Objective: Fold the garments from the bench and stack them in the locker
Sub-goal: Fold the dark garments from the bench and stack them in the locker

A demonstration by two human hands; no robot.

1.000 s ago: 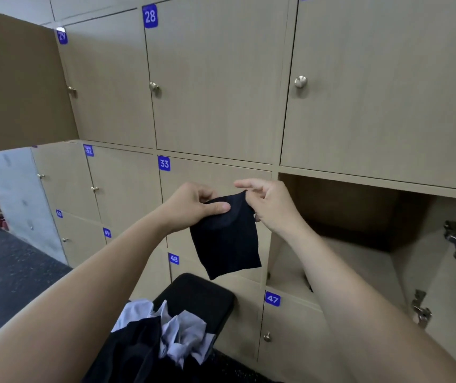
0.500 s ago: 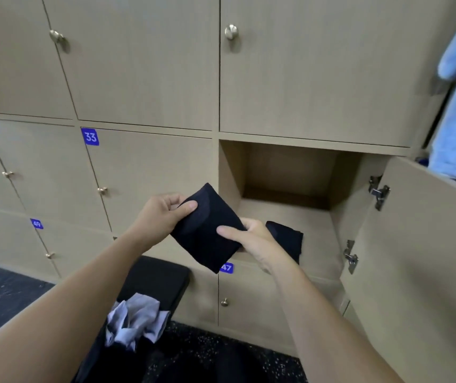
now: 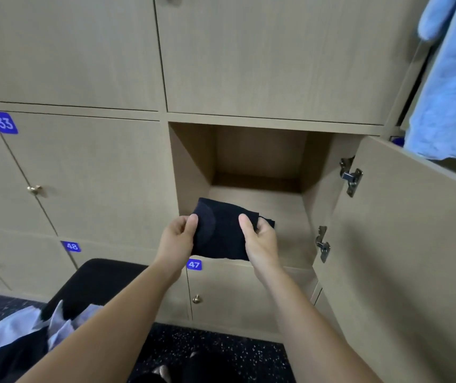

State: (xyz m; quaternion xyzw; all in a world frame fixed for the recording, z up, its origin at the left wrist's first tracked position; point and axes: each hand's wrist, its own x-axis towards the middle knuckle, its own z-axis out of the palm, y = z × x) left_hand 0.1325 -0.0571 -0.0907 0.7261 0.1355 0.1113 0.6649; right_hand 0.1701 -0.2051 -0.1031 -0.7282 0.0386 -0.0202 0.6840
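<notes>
A small folded dark navy garment [image 3: 222,233] is held flat at the front lip of the open locker [image 3: 260,153]. My left hand [image 3: 178,240] pinches its left edge with the thumb on top. My right hand [image 3: 258,241] grips its right edge the same way. A second dark folded piece [image 3: 268,221] peeks out behind my right hand on the locker floor. On the black bench [image 3: 102,277] at lower left lies a heap of pale lilac [image 3: 11,331] and black garments [image 3: 14,357].
The locker door [image 3: 403,244] stands swung open on the right, with metal hinges [image 3: 351,175] on its inner side. A light blue cloth [image 3: 447,87] hangs at upper right. Closed numbered lockers surround the opening. Dark speckled floor lies below.
Both hands carried the dark garment right and forward from in front of locker 33 to the open locker's mouth, now held flat by both edges. The view turned right.
</notes>
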